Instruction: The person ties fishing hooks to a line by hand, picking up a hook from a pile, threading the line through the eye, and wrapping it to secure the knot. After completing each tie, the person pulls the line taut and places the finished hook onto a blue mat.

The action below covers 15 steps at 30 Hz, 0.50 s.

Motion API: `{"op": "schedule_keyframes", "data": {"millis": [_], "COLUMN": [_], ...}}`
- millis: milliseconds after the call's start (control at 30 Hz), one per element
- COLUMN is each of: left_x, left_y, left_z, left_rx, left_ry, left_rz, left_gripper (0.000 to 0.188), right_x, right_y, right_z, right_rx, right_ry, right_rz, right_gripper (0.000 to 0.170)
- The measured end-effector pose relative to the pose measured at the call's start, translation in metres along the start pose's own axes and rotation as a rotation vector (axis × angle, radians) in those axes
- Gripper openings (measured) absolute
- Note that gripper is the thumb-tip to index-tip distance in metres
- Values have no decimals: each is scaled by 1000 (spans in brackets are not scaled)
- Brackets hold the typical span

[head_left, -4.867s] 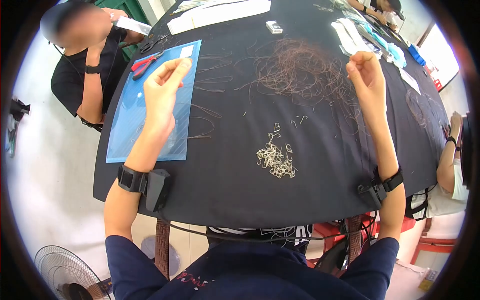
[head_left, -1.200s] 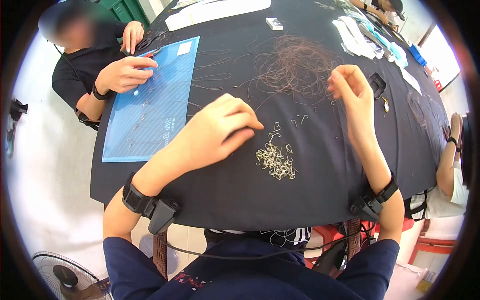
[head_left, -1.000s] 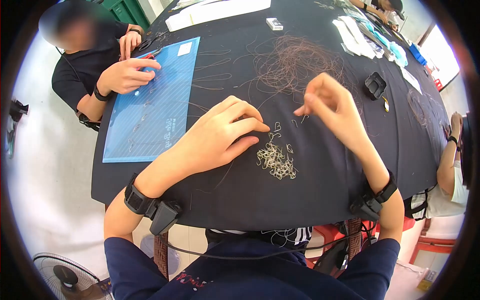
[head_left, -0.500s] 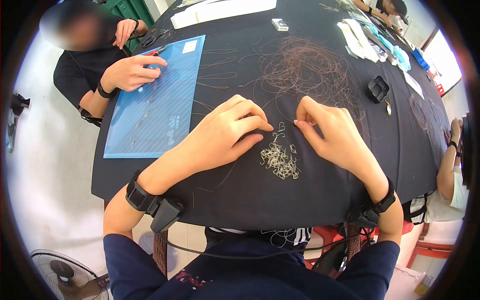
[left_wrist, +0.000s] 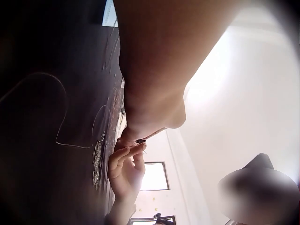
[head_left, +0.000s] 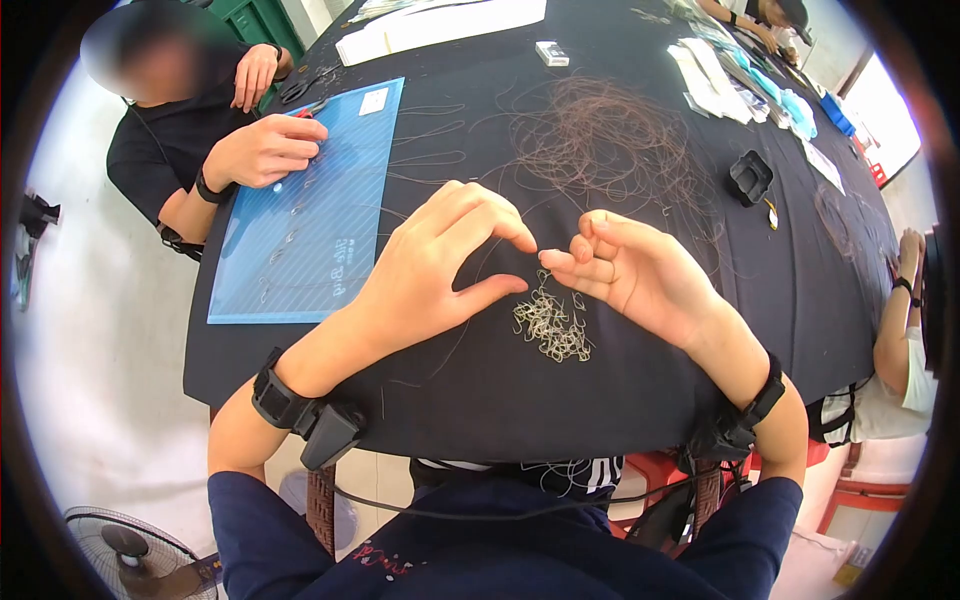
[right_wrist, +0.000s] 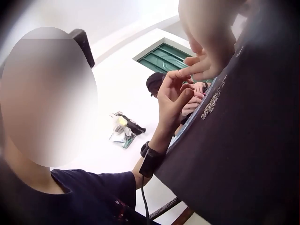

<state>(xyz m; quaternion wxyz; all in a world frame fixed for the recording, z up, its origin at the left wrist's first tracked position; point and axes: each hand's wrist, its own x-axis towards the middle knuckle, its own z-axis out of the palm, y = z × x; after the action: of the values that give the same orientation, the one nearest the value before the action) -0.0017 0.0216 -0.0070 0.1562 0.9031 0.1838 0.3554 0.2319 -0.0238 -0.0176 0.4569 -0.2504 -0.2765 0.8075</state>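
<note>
In the head view the left hand [head_left: 415, 275] is palm down, its forefinger bent and its thumb apart from it. Its forefinger tip meets or nearly meets the fingertips of the right hand [head_left: 645, 275], which is turned palm up with fingers bent. Whether either hand holds a line or a hook is hidden. Just below the fingertips lies a pile of small metal hooks [head_left: 552, 325]. A thin line [left_wrist: 61, 119] loops over the cloth near the left hand in the left wrist view. The right wrist view shows the hands' fingers close together, partly overlapping.
A blue file bag [head_left: 330, 250] lies left, under another person's hand [head_left: 265, 150]. Beyond the hands spreads a brown tangle of line [head_left: 610, 140]. A black tray [head_left: 750, 178] is to the right, white strips [head_left: 440, 30] and a small box [head_left: 551, 54] at the back.
The right hand came in from the upper right, over the loose hooks, and turned palm up beside the left fingertips. The left hand moved right from over the bag's edge. The black tray came into sight.
</note>
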Motion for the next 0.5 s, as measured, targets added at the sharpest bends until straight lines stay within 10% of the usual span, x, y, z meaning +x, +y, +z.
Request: {"op": "schedule_keyframes", "data": {"millis": [500], "left_x": [2], "left_y": [9], "left_z": [2], "left_rx": [230], "left_ry": [253], "left_rz": [381], "left_gripper": [28], "right_x": [-3], "right_y": [16], "right_z": [13], "right_rx": [140], "right_ry": [-64], "right_rz": [72], "right_gripper": [15]}}
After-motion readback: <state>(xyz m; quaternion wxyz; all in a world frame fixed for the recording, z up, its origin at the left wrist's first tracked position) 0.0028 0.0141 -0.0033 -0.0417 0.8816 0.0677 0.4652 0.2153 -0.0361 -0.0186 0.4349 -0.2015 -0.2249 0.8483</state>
